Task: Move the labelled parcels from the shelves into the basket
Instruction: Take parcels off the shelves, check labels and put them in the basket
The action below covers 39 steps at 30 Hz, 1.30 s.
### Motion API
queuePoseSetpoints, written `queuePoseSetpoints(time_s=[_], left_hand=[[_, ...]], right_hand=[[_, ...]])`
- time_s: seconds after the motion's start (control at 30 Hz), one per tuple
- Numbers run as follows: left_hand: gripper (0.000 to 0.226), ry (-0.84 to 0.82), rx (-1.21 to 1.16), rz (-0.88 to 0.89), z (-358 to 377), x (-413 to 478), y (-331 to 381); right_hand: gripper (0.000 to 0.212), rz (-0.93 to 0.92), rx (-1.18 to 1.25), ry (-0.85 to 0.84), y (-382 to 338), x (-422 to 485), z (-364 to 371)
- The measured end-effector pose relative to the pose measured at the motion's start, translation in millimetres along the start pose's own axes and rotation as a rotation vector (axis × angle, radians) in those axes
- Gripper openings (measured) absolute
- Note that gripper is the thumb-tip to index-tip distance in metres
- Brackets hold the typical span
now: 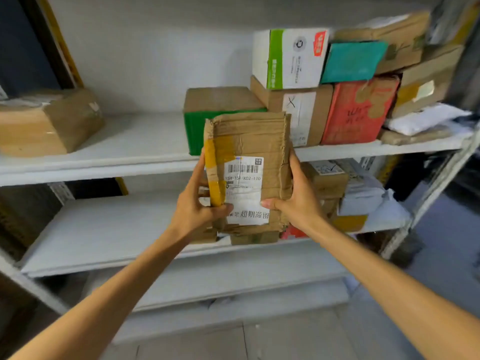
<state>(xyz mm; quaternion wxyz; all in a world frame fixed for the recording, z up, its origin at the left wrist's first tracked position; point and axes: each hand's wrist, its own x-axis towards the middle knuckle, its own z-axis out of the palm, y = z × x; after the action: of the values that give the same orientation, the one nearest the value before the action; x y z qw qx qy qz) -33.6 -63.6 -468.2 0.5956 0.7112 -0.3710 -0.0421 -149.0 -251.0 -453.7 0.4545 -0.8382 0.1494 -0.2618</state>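
Observation:
A crumpled brown cardboard parcel (255,141) with yellow tape and a white barcode label is held upright in front of the shelves. My left hand (196,203) grips its left edge, thumb on the front face. My right hand (296,201) grips its right edge, thumb across the label's lower part. More parcels stand on the upper shelf (130,149): a green and brown box (207,105), a white and green box (291,58), a teal packet (353,61) and a red box (361,110). No basket is in view.
A taped brown box (46,123) lies at the left of the upper shelf. The lower shelf (104,237) carries brown boxes and grey bags (363,188) at its right. A grey metal upright (439,183) stands at right, with tiled floor (259,339) below.

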Motion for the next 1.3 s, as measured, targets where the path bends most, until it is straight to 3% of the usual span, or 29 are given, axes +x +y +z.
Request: queuePoseSetpoints(time_s=[0.2, 0.37, 0.63, 0.83, 1.1, 1.3], left_hand=[[0.112, -0.274, -0.031, -0.067, 79, -25, -31], [0.118, -0.547, -0.079, -0.044, 188, -37, -28], [0.121, -0.962, -0.17, 0.065, 392, -77, 48], [0.115, -1.296, -0.23, 0.216, 523, -157, 123], [0.113, -1.866, -0.271, 0.443, 627, -294, 209], [0.104, -2.282, -0.291, 0.57, 650, -398, 254]], right_hand=[[0.119, 0.167, 0.004, 0.093, 59, -79, -38], [0.119, 0.322, -0.038, 0.307, 106, -157, -103], [0.117, 0.538, -0.174, 0.72, 147, -298, -236], [0.116, 0.717, -0.261, 1.06, 152, -426, -303], [0.114, 0.969, -0.31, 1.579, 112, -574, -298], [0.115, 1.131, -0.404, 1.972, 73, -635, -258]])
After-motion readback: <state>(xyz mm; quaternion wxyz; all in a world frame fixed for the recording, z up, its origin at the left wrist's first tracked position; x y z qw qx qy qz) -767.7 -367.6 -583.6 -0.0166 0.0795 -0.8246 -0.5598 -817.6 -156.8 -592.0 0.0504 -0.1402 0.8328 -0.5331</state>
